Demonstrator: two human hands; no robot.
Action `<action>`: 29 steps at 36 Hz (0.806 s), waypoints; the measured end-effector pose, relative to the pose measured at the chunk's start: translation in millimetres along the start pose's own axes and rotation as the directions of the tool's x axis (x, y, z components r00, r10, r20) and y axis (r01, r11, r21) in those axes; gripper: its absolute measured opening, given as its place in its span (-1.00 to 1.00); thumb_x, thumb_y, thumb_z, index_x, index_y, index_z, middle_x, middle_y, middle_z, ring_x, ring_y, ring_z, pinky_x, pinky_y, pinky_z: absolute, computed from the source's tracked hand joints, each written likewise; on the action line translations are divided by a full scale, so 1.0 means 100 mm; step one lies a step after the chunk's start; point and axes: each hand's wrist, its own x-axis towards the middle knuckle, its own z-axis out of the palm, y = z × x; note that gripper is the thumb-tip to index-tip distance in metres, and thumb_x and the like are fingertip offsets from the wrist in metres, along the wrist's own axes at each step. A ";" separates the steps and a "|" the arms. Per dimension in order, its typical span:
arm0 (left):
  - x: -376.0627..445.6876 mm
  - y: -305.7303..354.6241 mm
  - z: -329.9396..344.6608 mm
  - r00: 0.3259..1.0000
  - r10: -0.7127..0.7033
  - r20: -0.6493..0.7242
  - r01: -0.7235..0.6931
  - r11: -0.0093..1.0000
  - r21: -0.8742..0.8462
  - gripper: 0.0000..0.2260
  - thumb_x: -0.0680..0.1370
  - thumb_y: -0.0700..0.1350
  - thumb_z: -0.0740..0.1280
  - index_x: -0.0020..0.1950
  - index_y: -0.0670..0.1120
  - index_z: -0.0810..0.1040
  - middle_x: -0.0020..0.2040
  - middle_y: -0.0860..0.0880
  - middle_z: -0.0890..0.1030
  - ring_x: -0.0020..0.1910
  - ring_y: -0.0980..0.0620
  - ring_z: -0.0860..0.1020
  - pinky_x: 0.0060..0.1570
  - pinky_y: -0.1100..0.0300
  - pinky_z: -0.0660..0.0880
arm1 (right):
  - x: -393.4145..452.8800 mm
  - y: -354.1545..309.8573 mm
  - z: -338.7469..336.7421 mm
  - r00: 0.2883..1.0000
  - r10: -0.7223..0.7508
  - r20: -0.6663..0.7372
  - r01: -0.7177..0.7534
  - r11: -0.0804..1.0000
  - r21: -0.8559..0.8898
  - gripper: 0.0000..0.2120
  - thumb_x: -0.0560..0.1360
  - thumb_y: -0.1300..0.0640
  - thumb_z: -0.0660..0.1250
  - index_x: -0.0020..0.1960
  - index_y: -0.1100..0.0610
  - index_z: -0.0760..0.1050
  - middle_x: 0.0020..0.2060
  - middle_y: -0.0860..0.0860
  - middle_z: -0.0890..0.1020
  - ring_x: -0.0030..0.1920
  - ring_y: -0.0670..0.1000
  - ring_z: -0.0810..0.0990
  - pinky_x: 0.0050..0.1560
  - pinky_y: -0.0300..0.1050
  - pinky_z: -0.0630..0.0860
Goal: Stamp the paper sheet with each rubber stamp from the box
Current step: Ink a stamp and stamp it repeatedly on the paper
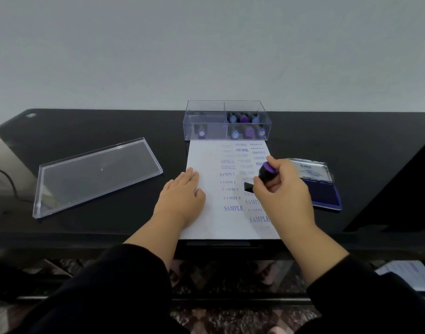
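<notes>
Long glossy black desk (86, 131) against a plain pale wall. Big clear acrylic lid (95, 175) lying flat toward the left end, well apart from everything else.

White paper sheet (206, 220) sitting mid-desk, near edge right at the front edge of the surface, already covered in blue prints: AIR MAIL, FRAGILE, EXPRESS, loads of SAMPLE. Touching its far edge, a clear plastic two-compartment box (227, 120) at the back edge: six round-topped stamps with blue and purple caps in the right compartment, just one in the left.

Open blue ink pad in a metal tin (323, 186) just beside the sheet's right edge, partly hidden behind the hand.

Left hand (182, 196) flat on the sheet's left edge, fingers straight, pressing down. Right hand (282, 191) over the right half of the sheet, fingers and thumb curled around a black rubber stamp with a purple cap (267, 173), tilted, base on or just over the paper. Can't tell which.
</notes>
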 end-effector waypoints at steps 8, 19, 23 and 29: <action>0.00 -0.01 0.01 1.000 0.000 0.011 0.000 1.000 0.008 -0.52 0.64 -0.08 -0.09 0.57 -0.06 -0.05 0.57 0.01 -0.09 0.54 0.08 -0.07 0.50 0.14 -0.11 | 0.02 -0.01 0.01 0.999 0.025 0.021 -0.026 1.000 0.016 -0.68 0.49 0.13 0.35 0.22 -0.05 0.42 -0.21 -0.18 0.55 -0.19 -0.14 0.55 -0.12 -0.16 0.52; -0.03 0.05 -0.03 0.994 -0.047 0.103 0.043 0.998 0.037 -0.53 0.65 -0.07 -0.12 0.57 -0.04 -0.11 0.57 0.03 -0.14 0.54 0.08 -0.12 0.49 0.14 -0.18 | 0.03 -0.03 -0.02 0.997 0.077 0.017 -0.078 0.996 0.047 -0.66 0.50 0.14 0.35 0.24 -0.06 0.42 -0.03 -0.13 0.58 -0.08 -0.14 0.56 -0.14 -0.23 0.46; -0.03 0.09 -0.13 0.989 -0.056 0.139 0.051 0.998 0.038 -0.52 0.65 -0.07 -0.08 0.57 -0.05 -0.09 0.57 0.02 -0.12 0.54 0.04 -0.09 0.48 0.12 -0.14 | 0.09 -0.07 -0.05 0.997 0.074 0.014 -0.075 0.995 0.063 -0.70 0.49 0.17 0.34 0.14 -0.12 0.41 -0.04 -0.13 0.56 -0.10 -0.13 0.56 -0.16 -0.23 0.45; 0.08 0.14 -0.31 0.982 -0.090 0.163 0.083 0.995 0.053 -0.54 0.62 -0.08 0.02 0.54 -0.03 0.11 0.53 0.01 0.11 0.45 -0.05 0.16 0.37 0.06 0.19 | 0.28 -0.14 -0.05 0.997 0.076 0.007 -0.077 0.990 0.122 -0.69 0.49 0.19 0.35 0.04 -0.16 0.33 -0.12 -0.18 0.53 -0.11 -0.14 0.58 -0.24 -0.28 0.46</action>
